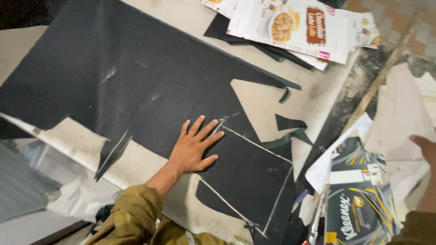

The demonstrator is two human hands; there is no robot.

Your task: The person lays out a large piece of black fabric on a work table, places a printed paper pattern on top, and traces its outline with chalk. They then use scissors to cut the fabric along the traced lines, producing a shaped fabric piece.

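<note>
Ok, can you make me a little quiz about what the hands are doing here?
1. True or false: the left hand lies flat with fingers spread on the black sheet.
2. What colour are the lines drawn on the sheet near that hand?
3. Where is the right hand? A) on the black sheet B) at the right edge, over the white papers C) on the flattened printed cartons

Key: 1 true; 2 white; 3 B.
</note>
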